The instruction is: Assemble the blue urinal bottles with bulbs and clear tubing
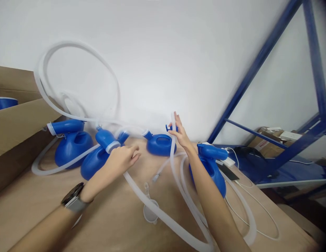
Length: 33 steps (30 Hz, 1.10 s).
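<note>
My left hand (pixel 124 155) hangs beside the white-rimmed mouth of a blue plastic urinal bottle (pixel 96 162), its fingers loosely bent and parted. Nothing shows between thumb and fingertips; the palm side is hidden. A clear, whitish hose (pixel 149 203) runs out from below this hand toward the lower right. My right hand (pixel 180 133) is closed around the upper end of an upright hose (pixel 173 154), with a small blue clip (pixel 168 128) at the fingers. Just behind, another blue bottle (pixel 161 145) lies near the wall.
More blue bottles stand at left (pixel 73 148) and right (pixel 211 175). A large hose loop (pixel 78 45) rises against the wall. A clear round cap (pixel 151 211) lies on the table (pixel 112 224). Cardboard box (pixel 18 119) at left; blue metal rack (pixel 247 77), phone (pixel 227 170) and cables at right.
</note>
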Each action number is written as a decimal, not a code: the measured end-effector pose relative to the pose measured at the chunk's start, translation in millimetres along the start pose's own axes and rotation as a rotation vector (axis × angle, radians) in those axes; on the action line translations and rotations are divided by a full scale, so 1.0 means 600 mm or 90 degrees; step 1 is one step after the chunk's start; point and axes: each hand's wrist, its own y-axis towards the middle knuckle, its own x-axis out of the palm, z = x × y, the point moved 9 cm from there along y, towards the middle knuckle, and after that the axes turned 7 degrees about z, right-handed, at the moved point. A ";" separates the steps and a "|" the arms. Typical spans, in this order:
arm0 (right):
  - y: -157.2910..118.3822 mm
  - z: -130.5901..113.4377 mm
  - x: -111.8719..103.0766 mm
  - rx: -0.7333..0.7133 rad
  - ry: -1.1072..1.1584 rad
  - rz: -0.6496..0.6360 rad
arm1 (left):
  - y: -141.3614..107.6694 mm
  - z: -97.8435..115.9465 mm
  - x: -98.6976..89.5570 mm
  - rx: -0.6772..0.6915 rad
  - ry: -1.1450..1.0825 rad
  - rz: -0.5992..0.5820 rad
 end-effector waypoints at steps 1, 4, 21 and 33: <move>-0.008 -0.006 -0.001 -0.001 0.018 -0.022 | 0.019 0.017 0.011 0.018 -0.015 0.005; -0.036 -0.029 0.004 -0.012 0.069 -0.085 | 0.099 0.064 0.058 0.067 -0.073 0.014; -0.162 0.040 0.088 0.177 0.001 -0.101 | 0.303 0.057 0.151 -0.060 -0.503 0.195; -0.225 0.050 0.169 0.182 -0.164 -0.103 | 0.278 0.086 0.182 0.001 -0.456 0.164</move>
